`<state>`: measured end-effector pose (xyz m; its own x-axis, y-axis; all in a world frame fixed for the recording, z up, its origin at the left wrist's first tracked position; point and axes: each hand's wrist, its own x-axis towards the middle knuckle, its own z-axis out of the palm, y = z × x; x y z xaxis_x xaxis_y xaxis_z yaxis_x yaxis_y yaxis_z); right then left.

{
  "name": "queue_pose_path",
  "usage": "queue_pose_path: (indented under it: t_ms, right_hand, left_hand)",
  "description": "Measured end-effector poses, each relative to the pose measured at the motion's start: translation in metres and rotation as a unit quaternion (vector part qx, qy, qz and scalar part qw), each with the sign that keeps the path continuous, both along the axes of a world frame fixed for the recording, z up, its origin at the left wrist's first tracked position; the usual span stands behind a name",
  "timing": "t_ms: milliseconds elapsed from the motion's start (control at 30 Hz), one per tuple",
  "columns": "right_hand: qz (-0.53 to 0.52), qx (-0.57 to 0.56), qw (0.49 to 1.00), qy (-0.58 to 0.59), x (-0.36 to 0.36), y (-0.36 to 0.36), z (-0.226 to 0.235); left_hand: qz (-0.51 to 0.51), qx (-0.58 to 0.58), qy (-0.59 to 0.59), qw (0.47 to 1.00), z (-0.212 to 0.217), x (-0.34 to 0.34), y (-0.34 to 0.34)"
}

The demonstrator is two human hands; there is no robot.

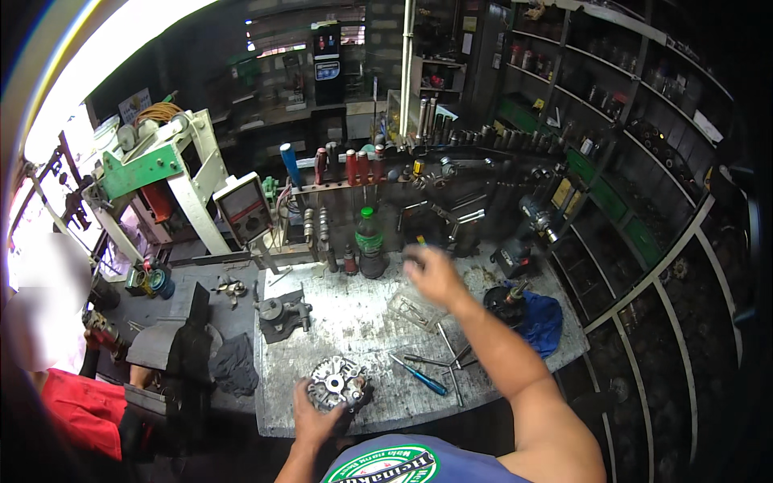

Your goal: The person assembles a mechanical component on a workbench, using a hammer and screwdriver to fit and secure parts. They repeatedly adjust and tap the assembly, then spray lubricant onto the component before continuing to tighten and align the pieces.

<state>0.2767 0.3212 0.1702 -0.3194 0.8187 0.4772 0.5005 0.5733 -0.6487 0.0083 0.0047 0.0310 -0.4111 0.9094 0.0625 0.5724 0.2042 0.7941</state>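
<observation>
Down at the near edge of the scuffed grey tabletop (354, 314), the left hand (316, 419) grips a round, finned metal housing (336, 385); it looks heavy, rigid, best held by its rim. The right hand (433, 275) reaches forward, fingers spread, empty.

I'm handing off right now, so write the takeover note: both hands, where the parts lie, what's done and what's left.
Left hand: gripping the round metal housing at the near edge of the steel bench.
Right hand: empty, blurred, stretched out over the bench toward the tool rack, near the green bottle.
Blue-handled screwdriver and cross wrench lie right of the housing; blue rag farther right.
Done: housing on bench, in hand.
Left: the right hand holds no tool yet.
</observation>
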Motion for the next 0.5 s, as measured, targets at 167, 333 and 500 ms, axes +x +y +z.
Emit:
queue_pose_path:
  t_ms: [167, 333, 500]
  right_hand:
    - [-0.158, 0.150, 0.976, -0.001, 0.017, 0.129, 0.080]
    - [-0.123, 0.181, 0.969, -0.113, 0.016, 0.176, 0.109]
    - [-0.109, 0.076, 0.971, -0.201, 0.001, 0.193, 0.125]
  left_hand:
    - [0.064, 0.029, -0.037, 0.997, -0.024, -0.026, -0.036]
    - [0.154, 0.012, -0.019, 0.988, -0.039, -0.043, -0.079]
    - [0.202, 0.011, -0.040, 0.979, -0.054, -0.052, -0.102]
